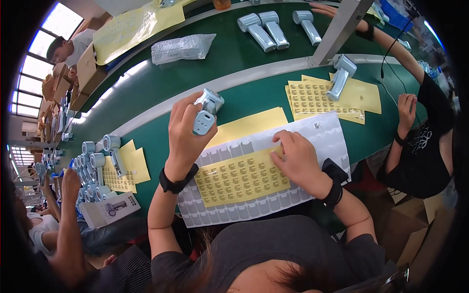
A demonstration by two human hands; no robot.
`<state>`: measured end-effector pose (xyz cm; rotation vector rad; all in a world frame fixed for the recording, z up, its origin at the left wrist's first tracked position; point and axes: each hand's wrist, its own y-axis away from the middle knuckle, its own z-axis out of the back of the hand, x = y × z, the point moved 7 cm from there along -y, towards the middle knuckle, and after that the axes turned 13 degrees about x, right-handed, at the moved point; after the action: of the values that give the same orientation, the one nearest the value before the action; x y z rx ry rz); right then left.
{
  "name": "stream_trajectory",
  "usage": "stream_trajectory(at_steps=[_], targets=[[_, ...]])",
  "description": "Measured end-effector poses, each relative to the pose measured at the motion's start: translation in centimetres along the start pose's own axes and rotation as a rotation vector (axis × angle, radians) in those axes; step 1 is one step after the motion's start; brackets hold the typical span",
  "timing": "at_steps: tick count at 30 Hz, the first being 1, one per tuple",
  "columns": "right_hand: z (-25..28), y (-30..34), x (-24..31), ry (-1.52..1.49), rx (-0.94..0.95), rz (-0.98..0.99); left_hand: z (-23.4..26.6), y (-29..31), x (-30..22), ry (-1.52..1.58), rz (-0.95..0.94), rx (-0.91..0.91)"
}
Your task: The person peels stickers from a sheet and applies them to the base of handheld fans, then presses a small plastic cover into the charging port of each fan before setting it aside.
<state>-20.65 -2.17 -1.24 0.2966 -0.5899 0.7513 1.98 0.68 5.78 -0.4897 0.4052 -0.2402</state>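
My left hand (pixel 184 134) is closed around a light-blue handheld fan (pixel 204 121), raised above the table with its base end facing me. Below it lies a yellow sheet of small printed stickers (pixel 239 180) on top of a white sheet of grey label shapes (pixel 254 210). My right hand (pixel 299 155) is over the yellow sheet's upper right corner, its fingers curled and thumb near the forefinger. Whatever may be between those fingertips is too small to make out. Another yellow sheet (pixel 254 124) shows partly behind the white one.
At right, another handheld fan (pixel 342 75) rests on yellow sticker sheets (pixel 310 97). Several fans (pixel 276 29) and a bubble-wrapped package (pixel 181 49) lie beyond the metal rail (pixel 234 75). Grouped fans (pixel 93 166) and a white box (pixel 110 210) stand left. Co-workers sit on both sides.
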Motion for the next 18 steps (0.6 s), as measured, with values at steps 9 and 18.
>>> stream_trajectory(at_steps=[9, 18], targets=[[4.9, 2.8, -4.7, -0.391, -0.185, -0.074, -5.8, -3.1, -1.8, -0.077, -0.280, 0.467], [6.7, 6.9, -6.1, -0.104, -0.233, -0.163, -9.5, -3.0, -2.4, -0.123, -0.406, 0.628]])
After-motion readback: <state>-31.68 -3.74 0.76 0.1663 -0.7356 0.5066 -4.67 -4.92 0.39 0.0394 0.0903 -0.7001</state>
